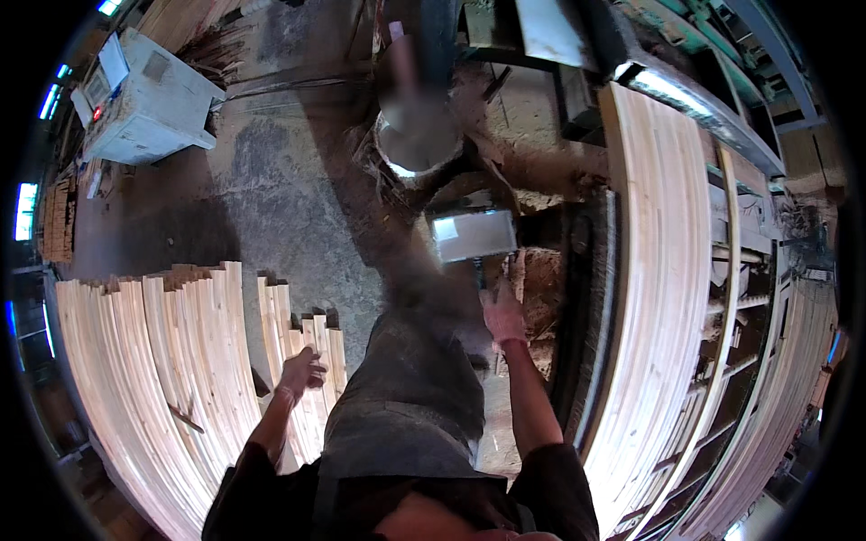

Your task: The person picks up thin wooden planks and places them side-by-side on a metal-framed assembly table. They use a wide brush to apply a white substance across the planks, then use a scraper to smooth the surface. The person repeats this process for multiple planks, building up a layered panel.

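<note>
My left hand [302, 372] hangs over a short row of pale wooden strips [311, 338] at my left side. Its fingers are loosely bent and apart, and nothing shows in them. In front of me on the right, my right hand [505, 314] reaches forward with its fingers outstretched, somewhat blurred. Just beyond its fingertips sits a light grey rectangular box [474, 238] with a short dark stem under its near edge. Whether the fingers touch that stem is unclear. A dark apron [397, 397] covers my front.
A wide stack of wooden strips [153, 361] lies left. Long pale boards [663, 261] rest along a dark machine edge [591, 316] on the right. A dusty round bucket-like vessel [417, 149] stands ahead. A pale cabinet [153, 95] is at the far left on the concrete floor [298, 198].
</note>
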The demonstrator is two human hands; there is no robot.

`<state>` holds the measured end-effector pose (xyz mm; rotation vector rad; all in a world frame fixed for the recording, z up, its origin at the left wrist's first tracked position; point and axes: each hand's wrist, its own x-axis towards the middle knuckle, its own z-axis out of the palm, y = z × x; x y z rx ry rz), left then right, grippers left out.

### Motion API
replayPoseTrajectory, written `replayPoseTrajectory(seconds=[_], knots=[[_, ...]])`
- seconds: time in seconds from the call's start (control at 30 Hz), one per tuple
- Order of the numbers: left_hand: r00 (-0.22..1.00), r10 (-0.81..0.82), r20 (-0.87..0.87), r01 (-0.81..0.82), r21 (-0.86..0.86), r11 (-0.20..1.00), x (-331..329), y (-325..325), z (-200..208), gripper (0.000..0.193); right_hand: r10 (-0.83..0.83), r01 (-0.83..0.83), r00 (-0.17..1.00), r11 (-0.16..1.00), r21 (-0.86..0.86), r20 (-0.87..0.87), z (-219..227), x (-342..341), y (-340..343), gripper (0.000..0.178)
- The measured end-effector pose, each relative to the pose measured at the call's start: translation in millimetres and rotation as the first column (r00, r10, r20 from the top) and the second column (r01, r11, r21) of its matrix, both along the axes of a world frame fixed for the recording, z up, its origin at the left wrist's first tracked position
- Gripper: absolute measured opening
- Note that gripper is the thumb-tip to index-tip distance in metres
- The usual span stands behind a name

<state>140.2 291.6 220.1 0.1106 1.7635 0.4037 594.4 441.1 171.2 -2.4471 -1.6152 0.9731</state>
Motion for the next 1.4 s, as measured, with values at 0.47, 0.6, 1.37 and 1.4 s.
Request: replayPoseTrajectory(seconds=[0.47, 0.6, 1.37, 1.4], knots=[[0.99, 0.121, 0.068, -0.104, -0.214, 0.971, -74, -110, -44, 0.047, 0.358, -0.356, 0.91, 0.933, -0.047, 0.209, -26, -33, 55, 0.025], [0.991, 0.022, 0.133, -0.009, -0.094, 0.996, -38, -59, -64, 0.061, -0.02, 0.052, 0.986, 0.98, 0.191, -0.166, 126, -18, 36, 0.045], [0.699, -0.705, 0.119, 0.706, 0.041, 0.707, 217, -8, -41, 0.053, -0.745, 0.828, 0.557, 0.534, 0.172, -0.367, 314, 289, -514, 0.029], [0.709, -0.698, 0.104, 0.699, 0.024, 0.714, 215, -2, -43, 0.051, -0.697, 0.773, 0.634, 0.581, 0.253, -0.335, 310, 296, -498, 0.031]])
